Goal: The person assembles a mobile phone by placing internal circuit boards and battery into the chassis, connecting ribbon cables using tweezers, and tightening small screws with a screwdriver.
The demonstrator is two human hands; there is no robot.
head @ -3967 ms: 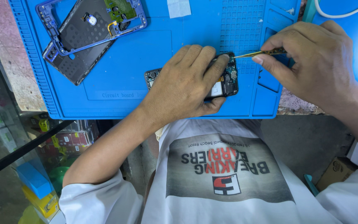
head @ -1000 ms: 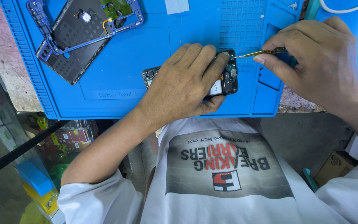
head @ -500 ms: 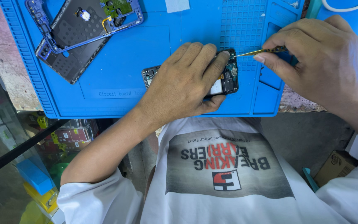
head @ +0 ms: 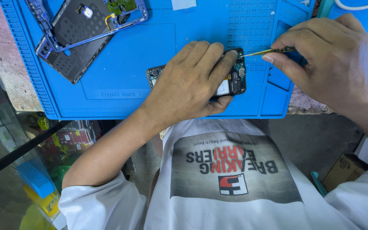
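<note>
- Head view, near to far: white printed shirt (head: 235, 179) at 6 o'clock, blue work mat (head: 120, 81) on the bench beyond it, both hands over the mat.
- Versus the earlier frames: nearly no change. Left hand stays flat on the phone, right hand keeps the same pinch, tool tip at the same spot; only a slight camera shift.
- Left hand (head: 192, 85): fingers together, palm pressed down on the opened phone (head: 235, 79), thumb under its near edge. Pins it to the mat, not a pinch.
- Opened phone lies mid-mat, mostly hidden under the left hand; one end shows at 9 o'clock of the hand, the exposed board end at 3 o'clock. Long axis runs 9 to 3, slightly tilted.
- Right hand (head: 324, 64): thumb and forefinger pinched on thin tweezers (head: 269, 52), other fingers curled.
- Tweezers lie almost level, tip pointing to 9 o'clock, touching the phone's upper right corner just beside the left fingertips (head: 231, 55).
- Far, at 11 o'clock: blue phone frame (head: 90, 17) with circuit parts, overlapping a dark back cover (head: 71, 64), well apart from both hands.
</note>
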